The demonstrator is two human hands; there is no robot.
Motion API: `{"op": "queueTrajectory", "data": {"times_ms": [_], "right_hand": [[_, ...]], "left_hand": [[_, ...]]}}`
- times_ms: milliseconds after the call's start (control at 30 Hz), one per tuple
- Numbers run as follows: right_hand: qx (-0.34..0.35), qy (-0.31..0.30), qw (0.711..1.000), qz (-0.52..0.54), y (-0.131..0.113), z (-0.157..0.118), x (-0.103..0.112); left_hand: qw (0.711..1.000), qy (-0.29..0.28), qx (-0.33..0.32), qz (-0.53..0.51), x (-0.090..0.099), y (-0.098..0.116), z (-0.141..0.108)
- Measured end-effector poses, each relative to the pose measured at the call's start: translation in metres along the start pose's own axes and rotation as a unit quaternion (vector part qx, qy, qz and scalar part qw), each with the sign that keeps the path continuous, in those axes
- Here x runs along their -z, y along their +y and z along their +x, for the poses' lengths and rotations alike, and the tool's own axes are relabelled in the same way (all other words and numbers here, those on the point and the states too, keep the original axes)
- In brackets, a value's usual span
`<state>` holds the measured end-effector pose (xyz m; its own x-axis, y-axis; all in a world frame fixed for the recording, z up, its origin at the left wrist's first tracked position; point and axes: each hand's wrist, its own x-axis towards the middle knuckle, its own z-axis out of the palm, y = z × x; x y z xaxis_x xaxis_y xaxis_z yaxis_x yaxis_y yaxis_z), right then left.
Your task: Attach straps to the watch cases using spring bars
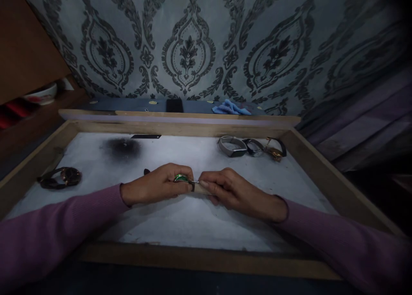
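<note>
Closed around a green-faced watch [181,178], my left hand [159,184] is left of centre over the white surface. A dark strap tip [146,171] shows behind this hand. My right hand [236,192] is closed close beside it, its fingers pinching a beige-sided watch strap [201,188] that runs between the two hands. A thin bright metal piece [195,182] sits above the strap at the right fingertips. Whether it is a pin or a tool tip, I cannot tell.
A wooden-rimmed tray [206,258] surrounds the white surface. A dark watch [64,177] lies at left, a flat black blade-like strip [146,136] at the back. Several watches, including a grey-banded one [232,147], are at back right. A blue cloth [231,107] lies beyond the rim.
</note>
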<state>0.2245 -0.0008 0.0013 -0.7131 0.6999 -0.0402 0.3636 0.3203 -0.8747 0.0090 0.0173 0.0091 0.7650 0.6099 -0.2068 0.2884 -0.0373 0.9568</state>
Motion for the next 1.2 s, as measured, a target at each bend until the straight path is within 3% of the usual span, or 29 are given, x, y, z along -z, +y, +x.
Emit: {"op": "queueTrajectory", "data": {"times_ms": [433, 1200], "right_hand": [[-0.024, -0.009, 0.999, -0.020, -0.0025, 0.0008, 0.0007], [-0.029, -0.031, 0.998, -0.036, -0.0048, 0.0007, 0.0025]], "left_hand": [[0.999, 0.011, -0.020, 0.034, -0.0031, -0.0011, 0.0001], [0.998, 0.018, 0.003, 0.054, -0.0049, -0.0009, -0.0020]]}}
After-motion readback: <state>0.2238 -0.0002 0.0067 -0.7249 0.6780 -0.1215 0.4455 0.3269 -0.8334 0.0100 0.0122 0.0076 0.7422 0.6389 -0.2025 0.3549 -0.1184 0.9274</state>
